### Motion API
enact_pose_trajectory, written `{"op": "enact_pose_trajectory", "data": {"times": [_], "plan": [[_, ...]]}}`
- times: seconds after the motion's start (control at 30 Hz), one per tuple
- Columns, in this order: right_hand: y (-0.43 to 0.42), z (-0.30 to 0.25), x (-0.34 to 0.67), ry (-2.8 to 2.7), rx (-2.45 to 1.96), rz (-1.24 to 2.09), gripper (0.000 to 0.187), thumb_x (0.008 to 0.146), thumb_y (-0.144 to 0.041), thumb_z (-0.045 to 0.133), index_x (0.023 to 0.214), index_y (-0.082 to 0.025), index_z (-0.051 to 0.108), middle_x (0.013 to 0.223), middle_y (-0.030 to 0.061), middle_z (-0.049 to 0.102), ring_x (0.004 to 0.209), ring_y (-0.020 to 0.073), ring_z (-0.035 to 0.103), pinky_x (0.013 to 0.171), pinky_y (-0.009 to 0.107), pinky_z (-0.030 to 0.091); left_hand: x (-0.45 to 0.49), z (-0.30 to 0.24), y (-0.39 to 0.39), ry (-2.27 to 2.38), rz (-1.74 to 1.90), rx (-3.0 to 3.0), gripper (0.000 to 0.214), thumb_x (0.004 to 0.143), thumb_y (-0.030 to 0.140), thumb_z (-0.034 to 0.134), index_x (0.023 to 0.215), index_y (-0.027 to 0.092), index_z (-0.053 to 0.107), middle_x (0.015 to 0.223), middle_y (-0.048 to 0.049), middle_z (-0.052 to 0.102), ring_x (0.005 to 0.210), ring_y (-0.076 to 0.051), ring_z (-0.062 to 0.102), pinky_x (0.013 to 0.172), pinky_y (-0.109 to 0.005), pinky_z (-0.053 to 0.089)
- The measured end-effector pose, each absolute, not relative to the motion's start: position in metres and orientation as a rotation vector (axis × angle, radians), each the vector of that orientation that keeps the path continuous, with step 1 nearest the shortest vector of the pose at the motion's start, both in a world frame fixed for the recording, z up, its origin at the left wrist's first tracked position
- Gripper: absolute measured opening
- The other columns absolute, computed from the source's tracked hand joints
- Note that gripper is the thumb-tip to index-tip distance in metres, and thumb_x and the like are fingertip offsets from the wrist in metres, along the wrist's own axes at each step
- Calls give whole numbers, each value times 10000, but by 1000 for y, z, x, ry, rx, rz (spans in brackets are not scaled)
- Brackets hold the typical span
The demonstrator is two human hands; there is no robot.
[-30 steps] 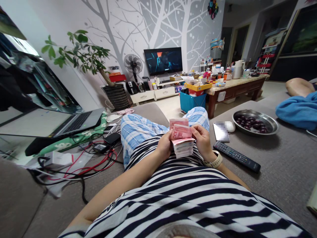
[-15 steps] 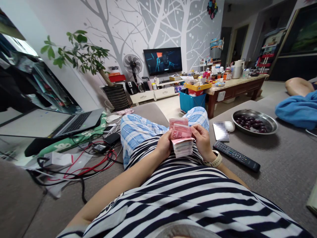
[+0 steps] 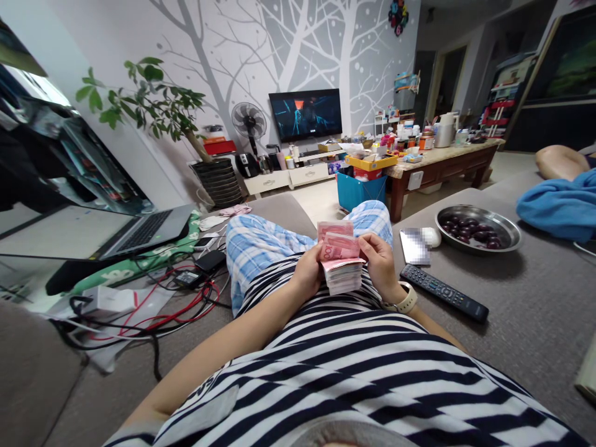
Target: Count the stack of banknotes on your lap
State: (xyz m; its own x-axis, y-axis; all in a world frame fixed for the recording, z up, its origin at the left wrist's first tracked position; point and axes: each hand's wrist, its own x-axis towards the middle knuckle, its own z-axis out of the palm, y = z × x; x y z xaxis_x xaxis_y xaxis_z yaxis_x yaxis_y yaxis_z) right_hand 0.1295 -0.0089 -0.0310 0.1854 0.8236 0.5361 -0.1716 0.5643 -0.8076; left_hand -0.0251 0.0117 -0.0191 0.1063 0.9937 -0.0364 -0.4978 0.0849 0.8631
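Observation:
A thick stack of red banknotes (image 3: 343, 276) is folded over in front of my belly, its pale lower edges fanned in layers toward me. My left hand (image 3: 308, 272) is closed around the stack's left side, the fingers partly hidden behind it. Between the thumb and fingers of my right hand (image 3: 378, 261) is the right edge of an upright red banknote (image 3: 341, 246) marked 100. Another red note shows behind that one, standing a little higher. A pale watch is on my right wrist.
On the sofa at my right are a remote control (image 3: 444, 293), a white mouse (image 3: 431, 237), a blurred-out phone-like object and a metal bowl (image 3: 512, 241) of dark round fruit. To my left lie a laptop (image 3: 149, 230) and tangled cables (image 3: 153, 320). Another person's knee (image 3: 561, 162) shows far right.
Both hands and the banknotes stay practically where they were. The picture on the television has changed slightly.

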Motion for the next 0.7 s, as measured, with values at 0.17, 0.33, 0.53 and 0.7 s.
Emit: {"op": "enact_pose_trajectory", "data": {"times": [0.17,0.33,0.53,0.7], "plan": [[-8,-32,130,-1184,-678,792,272,895,-419,624,723,-208,608,580,-44,456,541,121,377,503,268,293,-25,-19,12,796,1297,816,150,818,262,645,816,132,719,767,-83,774,842,-261,751,854,-375,583],[-7,-33,130,-1186,-679,788,284,893,-441,625,732,-208,611,594,-39,469,549,123,382,507,267,301,-26,-18,13,799,1277,830,171,847,237,595,861,130,728,797,-80,781,795,-239,747,815,-362,589],[-9,-32,130,-1191,-683,778,279,897,-433,619,729,-210,610,578,-42,468,539,123,390,501,264,308,-25,-18,12,796,1296,835,162,851,220,593,849,126,725,802,-83,783,763,-225,742,817,-352,589],[-9,-30,130,-1192,-685,770,262,896,-412,613,730,-209,609,577,-45,478,534,121,401,498,261,318,-25,-19,12,781,1305,814,126,807,233,645,849,137,715,792,-75,780,845,-258,751,870,-388,583]]}}
